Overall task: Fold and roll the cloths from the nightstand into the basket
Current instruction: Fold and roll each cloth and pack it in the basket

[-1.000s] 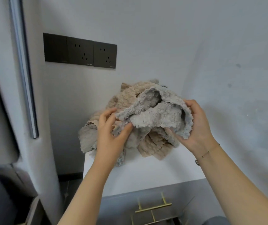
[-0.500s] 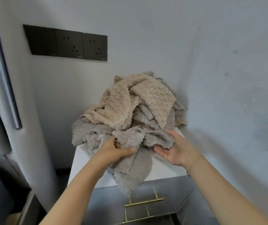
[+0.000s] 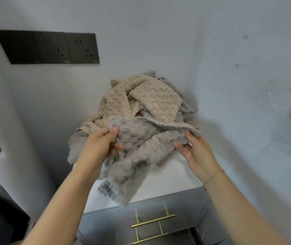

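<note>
Pinching the fluffy grey cloth (image 3: pixel 137 138) with our left hand (image 3: pixel 104 144) and right hand (image 3: pixel 195 149), we should spread its corners flat on the white tabletop (image 3: pixel 173 175).

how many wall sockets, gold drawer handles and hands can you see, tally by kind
wall sockets: 2, on a dark panel whose leftmost plate is blank
gold handles: 2, one above the other on the nightstand front
hands: 2, left hand and right hand, both holding the grey cloth
total: 6
</note>
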Available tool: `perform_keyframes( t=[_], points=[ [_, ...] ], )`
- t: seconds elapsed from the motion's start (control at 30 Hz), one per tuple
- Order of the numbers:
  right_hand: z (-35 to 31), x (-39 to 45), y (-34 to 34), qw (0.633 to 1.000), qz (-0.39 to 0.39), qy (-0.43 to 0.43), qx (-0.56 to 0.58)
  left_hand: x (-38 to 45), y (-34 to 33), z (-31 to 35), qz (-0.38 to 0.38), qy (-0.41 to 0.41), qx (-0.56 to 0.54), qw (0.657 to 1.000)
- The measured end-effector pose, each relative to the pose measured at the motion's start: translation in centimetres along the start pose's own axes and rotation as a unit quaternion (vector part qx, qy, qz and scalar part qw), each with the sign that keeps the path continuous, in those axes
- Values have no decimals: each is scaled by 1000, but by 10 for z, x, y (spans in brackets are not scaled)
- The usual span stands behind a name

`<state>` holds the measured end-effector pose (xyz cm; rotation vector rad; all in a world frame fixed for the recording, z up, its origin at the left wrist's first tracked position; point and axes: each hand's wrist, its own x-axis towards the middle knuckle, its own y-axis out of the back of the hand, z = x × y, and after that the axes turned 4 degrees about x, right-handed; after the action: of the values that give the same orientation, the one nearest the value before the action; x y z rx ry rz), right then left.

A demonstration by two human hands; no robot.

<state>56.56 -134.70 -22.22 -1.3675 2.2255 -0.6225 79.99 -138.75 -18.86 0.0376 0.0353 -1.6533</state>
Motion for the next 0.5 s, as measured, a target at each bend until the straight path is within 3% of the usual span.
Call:
perform_keyframes(
  t=[0.1,0.27,0.37,0.5],
  points=[
    [-33,7,-16,993,-56,17,101,9,0,40,-7,-27,-99,995],
    [-111,-4,-59,978,-122,127,113,14,-7,105,-37,-148,-82,985],
    [-138,-20,-73,966,-153,197,66,-3,-3,125,-48,-211,-89,972],
    [-125,-50,-46,955,-157,231,-103,-42,22,95,-19,-233,27,972]
  ],
)
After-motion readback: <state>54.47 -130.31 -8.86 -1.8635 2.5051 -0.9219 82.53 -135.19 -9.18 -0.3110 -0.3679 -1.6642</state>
